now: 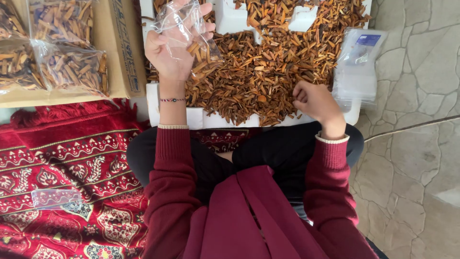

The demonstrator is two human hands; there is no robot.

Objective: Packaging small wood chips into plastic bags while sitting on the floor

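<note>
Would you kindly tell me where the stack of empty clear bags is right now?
In the head view, the stack of empty clear bags lies at the right edge of the white tray, beside the wood chips, just beyond the right hand.

The left hand is raised at the upper left of centre, palm facing the camera, fingers curled in a pinch. The right hand sits lower, right of centre, closed in a loose fist, knuckles up.

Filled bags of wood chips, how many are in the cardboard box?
2 show: one filled bag at the box's top, another below it. More at the left edge may be cut off.
</note>
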